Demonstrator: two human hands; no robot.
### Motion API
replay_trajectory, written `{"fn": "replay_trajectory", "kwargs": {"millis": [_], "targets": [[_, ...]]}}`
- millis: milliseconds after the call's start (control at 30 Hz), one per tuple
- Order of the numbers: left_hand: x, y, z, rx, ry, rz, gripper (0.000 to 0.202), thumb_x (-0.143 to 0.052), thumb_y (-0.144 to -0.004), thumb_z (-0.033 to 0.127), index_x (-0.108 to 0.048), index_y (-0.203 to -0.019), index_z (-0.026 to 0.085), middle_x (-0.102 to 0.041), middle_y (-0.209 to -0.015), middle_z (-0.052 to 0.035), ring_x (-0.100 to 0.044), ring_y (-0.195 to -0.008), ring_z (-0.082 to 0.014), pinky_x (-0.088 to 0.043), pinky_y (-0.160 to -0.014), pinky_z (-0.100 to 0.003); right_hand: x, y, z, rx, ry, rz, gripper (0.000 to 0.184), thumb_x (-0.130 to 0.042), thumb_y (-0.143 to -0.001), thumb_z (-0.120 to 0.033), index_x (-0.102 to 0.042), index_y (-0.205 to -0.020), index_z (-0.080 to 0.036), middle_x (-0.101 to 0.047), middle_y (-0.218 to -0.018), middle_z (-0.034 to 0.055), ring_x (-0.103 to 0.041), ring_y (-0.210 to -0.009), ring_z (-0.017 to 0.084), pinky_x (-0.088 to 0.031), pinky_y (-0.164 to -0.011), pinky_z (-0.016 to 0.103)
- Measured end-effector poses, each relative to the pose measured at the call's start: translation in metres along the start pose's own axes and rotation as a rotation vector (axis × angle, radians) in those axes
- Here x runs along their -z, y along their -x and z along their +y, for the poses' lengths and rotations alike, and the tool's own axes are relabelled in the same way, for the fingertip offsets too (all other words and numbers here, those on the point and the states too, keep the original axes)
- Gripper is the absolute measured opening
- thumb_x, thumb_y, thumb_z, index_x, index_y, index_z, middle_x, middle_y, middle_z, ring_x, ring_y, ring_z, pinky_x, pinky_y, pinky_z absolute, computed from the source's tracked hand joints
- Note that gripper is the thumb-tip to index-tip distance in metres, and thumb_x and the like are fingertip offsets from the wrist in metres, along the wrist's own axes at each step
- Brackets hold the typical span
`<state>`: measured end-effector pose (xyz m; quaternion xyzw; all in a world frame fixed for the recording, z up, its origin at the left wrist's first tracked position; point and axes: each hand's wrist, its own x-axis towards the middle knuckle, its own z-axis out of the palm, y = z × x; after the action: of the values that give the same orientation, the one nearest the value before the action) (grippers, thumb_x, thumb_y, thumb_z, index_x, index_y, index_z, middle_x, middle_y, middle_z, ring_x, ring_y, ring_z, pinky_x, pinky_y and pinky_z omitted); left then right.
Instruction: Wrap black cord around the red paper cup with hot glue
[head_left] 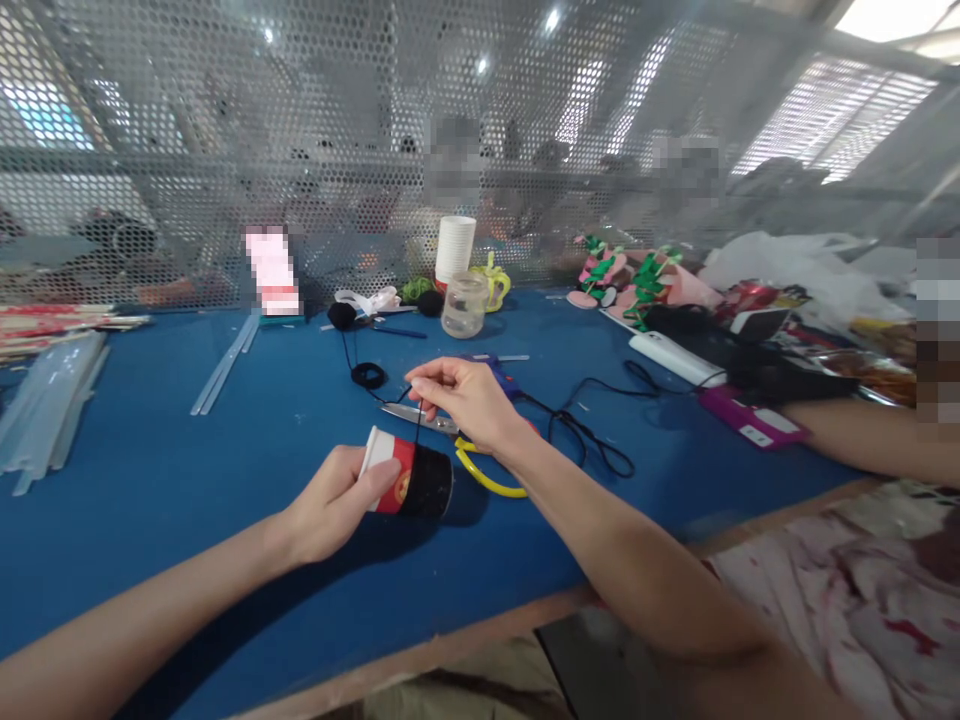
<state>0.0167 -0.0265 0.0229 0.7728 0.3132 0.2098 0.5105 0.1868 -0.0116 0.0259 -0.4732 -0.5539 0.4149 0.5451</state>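
My left hand [334, 500] grips a red and white paper cup [391, 478] tilted on its side, its base pointing right. Black yarn [431, 482] is wound round the cup's lower half. Above it, my right hand [457, 395] pinches the yarn strand that rises from the cup. From those fingers the strand runs left to a loose black coil [367, 375] and on to a black yarn ball [342, 316]. Under my right hand lie scissors with yellow handles [487, 480], partly hidden by my wrist. A blue tool [504, 378] sits behind that hand, mostly covered.
Glue sticks [52, 400] and paper-wrapped sticks lie at left, with a phone [271, 270] behind. A clear jar [464, 305] and stacked paper cups [455, 250] stand at the back. At right are craft flowers [649, 280], a white power strip [675, 358], cables and another person's arm [877, 440].
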Motion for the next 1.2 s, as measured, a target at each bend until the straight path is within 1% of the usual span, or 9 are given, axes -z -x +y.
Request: {"fn": "replay_trajectory", "kwargs": {"millis": [133,333,500,700,767,833,967,1100,1200], "targets": [[0.001,0.002,-0.002,-0.046,-0.036,0.008,0.034,-0.032,-0.078,0.036,-0.033,-0.051,0.015,-0.029,-0.05,0.0044,-0.023,-0.048,-0.0069,-0.022,-0.043,-0.02,-0.002,0.001,0.001,-0.04,0.032,-0.019,0.01,-0.053,-0.068,-0.018,-0.056,-0.075,-0.013,-0.056,-0.059,-0.0007,-0.048,-0.044,0.005,-0.044,-0.046,0.021],[0.0,0.003,-0.001,-0.138,-0.108,0.037,0.034,-0.031,-0.079,0.033,-0.031,-0.049,0.016,-0.029,-0.049,0.0044,-0.024,-0.046,-0.0068,-0.023,-0.043,-0.02,-0.008,0.002,0.006,-0.09,0.051,-0.087,0.007,-0.051,-0.068,-0.015,-0.055,-0.073,-0.013,-0.055,-0.056,-0.0018,-0.048,-0.044,0.005,-0.044,-0.046,0.021],[0.002,0.003,-0.001,-0.204,-0.139,0.07,0.034,-0.03,-0.079,0.031,-0.029,-0.049,0.016,-0.03,-0.048,0.0043,-0.024,-0.045,-0.0066,-0.023,-0.043,-0.02,-0.01,0.003,0.009,-0.106,0.059,-0.115,0.007,-0.052,-0.066,-0.014,-0.056,-0.072,-0.013,-0.056,-0.057,-0.0011,-0.048,-0.045,0.005,-0.044,-0.046,0.021],[0.003,0.003,-0.002,-0.205,-0.144,0.114,0.036,-0.031,-0.079,0.032,-0.029,-0.047,0.017,-0.03,-0.047,0.0038,-0.025,-0.045,-0.007,-0.026,-0.046,-0.022,-0.011,0.003,0.01,-0.121,0.052,-0.15,0.008,-0.054,-0.065,-0.016,-0.058,-0.071,-0.013,-0.057,-0.056,-0.0016,-0.049,-0.048,0.006,-0.042,-0.052,0.022],[0.003,0.003,-0.001,-0.153,-0.093,0.134,0.036,-0.033,-0.077,0.034,-0.031,-0.046,0.016,-0.031,-0.046,0.0039,-0.025,-0.044,-0.0068,-0.026,-0.045,-0.021,-0.011,0.003,0.012,-0.134,0.039,-0.176,0.008,-0.056,-0.064,-0.017,-0.059,-0.071,-0.014,-0.058,-0.057,-0.0016,-0.051,-0.052,0.007,-0.042,-0.057,0.023],[0.003,0.003,0.0,-0.069,0.024,0.153,0.036,-0.037,-0.075,0.037,-0.034,-0.046,0.016,-0.032,-0.045,0.0041,-0.025,-0.043,-0.0064,-0.025,-0.042,-0.02,-0.011,0.003,0.015,-0.155,0.025,-0.202,0.009,-0.058,-0.063,-0.018,-0.06,-0.071,-0.014,-0.059,-0.06,-0.0009,-0.052,-0.056,0.008,-0.042,-0.06,0.024],[0.001,0.001,-0.001,0.077,0.334,0.212,0.032,-0.046,-0.069,0.04,-0.045,-0.051,0.013,-0.039,-0.045,0.0037,-0.03,-0.041,-0.0057,-0.025,-0.039,-0.018,-0.013,0.003,0.02,-0.213,-0.007,-0.234,0.01,-0.057,-0.065,-0.021,-0.06,-0.072,-0.015,-0.06,-0.063,0.0009,-0.053,-0.056,0.009,-0.041,-0.054,0.023],[0.002,-0.002,0.0,0.149,0.528,0.279,0.024,-0.05,-0.065,0.034,-0.051,-0.056,0.011,-0.046,-0.046,0.0031,-0.037,-0.041,-0.0057,-0.028,-0.04,-0.017,-0.017,0.004,0.021,-0.269,-0.03,-0.25,0.007,-0.056,-0.065,-0.018,-0.059,-0.07,-0.014,-0.06,-0.061,0.0007,-0.053,-0.053,0.009,-0.041,-0.052,0.022],[0.002,-0.005,0.004,0.171,0.615,0.362,0.022,-0.05,-0.065,0.028,-0.049,-0.051,0.011,-0.045,-0.042,0.0039,-0.037,-0.039,-0.0051,-0.028,-0.038,-0.017,-0.017,0.005,0.022,-0.281,-0.009,-0.251,0.009,-0.056,-0.062,-0.012,-0.059,-0.07,-0.015,-0.059,-0.06,-0.0003,-0.051,-0.05,0.008,-0.041,-0.049,0.022]]}}
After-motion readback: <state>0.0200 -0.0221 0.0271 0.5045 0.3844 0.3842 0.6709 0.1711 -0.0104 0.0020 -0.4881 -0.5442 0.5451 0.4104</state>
